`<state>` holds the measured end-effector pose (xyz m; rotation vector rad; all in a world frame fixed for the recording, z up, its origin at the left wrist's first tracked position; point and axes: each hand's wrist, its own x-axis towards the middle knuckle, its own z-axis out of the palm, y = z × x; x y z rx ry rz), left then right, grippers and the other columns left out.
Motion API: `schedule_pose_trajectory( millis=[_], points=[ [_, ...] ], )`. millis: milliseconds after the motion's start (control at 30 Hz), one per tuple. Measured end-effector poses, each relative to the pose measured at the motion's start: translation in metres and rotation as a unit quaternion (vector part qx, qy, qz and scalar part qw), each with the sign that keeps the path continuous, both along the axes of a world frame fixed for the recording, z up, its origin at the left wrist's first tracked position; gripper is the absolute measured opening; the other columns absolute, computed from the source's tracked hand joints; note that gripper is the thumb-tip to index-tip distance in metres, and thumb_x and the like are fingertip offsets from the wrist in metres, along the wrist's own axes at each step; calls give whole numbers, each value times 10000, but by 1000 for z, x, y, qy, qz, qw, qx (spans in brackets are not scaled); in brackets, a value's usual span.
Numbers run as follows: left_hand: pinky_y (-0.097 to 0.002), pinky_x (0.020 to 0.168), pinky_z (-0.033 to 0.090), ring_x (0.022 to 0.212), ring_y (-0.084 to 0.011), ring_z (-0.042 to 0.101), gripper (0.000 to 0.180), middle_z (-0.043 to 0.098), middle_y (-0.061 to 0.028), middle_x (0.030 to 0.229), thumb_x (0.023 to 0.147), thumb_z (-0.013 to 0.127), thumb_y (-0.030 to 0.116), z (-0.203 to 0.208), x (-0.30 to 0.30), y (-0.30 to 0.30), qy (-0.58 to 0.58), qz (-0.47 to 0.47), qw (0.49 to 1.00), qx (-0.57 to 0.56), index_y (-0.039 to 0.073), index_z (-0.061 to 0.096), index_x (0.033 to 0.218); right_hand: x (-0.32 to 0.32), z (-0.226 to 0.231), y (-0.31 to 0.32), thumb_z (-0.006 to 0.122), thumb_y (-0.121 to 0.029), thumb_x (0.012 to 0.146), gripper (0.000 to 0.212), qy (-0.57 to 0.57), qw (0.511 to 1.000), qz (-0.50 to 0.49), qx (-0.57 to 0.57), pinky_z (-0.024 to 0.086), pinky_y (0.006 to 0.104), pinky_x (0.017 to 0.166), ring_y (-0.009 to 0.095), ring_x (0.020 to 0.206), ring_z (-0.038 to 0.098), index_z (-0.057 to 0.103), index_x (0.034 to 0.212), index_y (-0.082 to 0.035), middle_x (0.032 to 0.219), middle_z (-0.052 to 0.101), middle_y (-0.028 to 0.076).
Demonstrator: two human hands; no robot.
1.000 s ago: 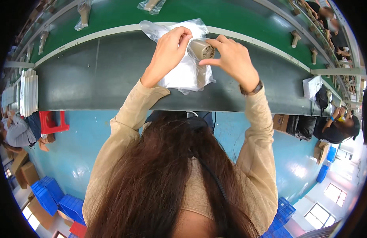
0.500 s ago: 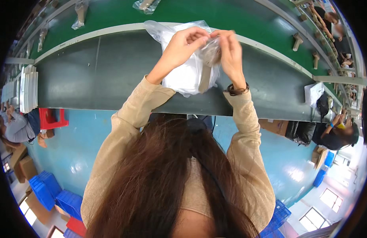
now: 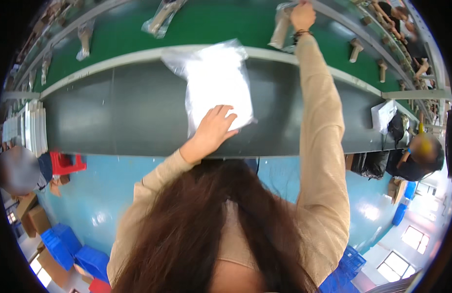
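Note:
My left hand (image 3: pixel 214 128) lies with its fingers spread on the lower part of a stack of white and clear plastic bags (image 3: pixel 218 80), which rests on the dark worktable. My right arm is stretched far forward over the green conveyor belt. There my right hand (image 3: pixel 303 18), its fingers curled and partly cut off by the upper edge, grips the top of a clear bag. Inside it is a beige handle-shaped piece (image 3: pixel 280 32), lying on the belt.
More bagged beige pieces (image 3: pixel 162 17) lie on the green belt (image 3: pixel 216 22), and unbagged ones (image 3: pixel 355 50) to the right. White panels (image 3: pixel 36 127) stand at the table's left end. A white packet (image 3: pixel 384 116) and a black bag (image 3: pixel 397 128) lie at the right. Co-workers sit at both sides.
The bagged piece has gone from above the plastic bags to the belt, carried by my right hand. My left hand has come down onto the bag stack.

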<state>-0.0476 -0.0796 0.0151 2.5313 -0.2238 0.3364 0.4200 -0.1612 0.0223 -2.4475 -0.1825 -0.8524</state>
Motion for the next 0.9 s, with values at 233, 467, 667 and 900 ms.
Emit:
schedule_pose_trajectory(
  millis=[233,467,667,900],
  points=[
    [-388,843,475,1002,-316,576,117,621,-117,1076,801,671,75,-1,6,2,18,39,999,-20,25,639,901,19,-27,9,537,-340,906,289,75,986,-44,144,522,526,760,450,847,651,627,987,-78,888,682,230],
    [-247,615,467,659,-120,607,155,690,-58,774,724,801,104,11,17,12,222,153,921,-281,3,702,788,82,-25,-103,598,-332,846,235,-155,974,-62,-151,517,445,631,339,775,641,602,830,-98,796,648,138],
    [-220,650,451,709,-79,584,172,683,-24,757,663,833,60,6,18,19,268,167,891,-327,13,697,758,150,-35,-271,588,-312,780,562,-49,955,-163,-242,346,549,1001,360,1156,563,508,1290,-92,1230,602,178],
    [-277,897,460,976,-134,596,180,673,-61,1045,783,744,84,3,5,23,300,84,877,-365,-2,678,927,181,-20,-273,676,-492,695,565,283,903,-42,-320,379,527,970,313,1149,569,637,1165,-181,1233,618,114]
  ],
)
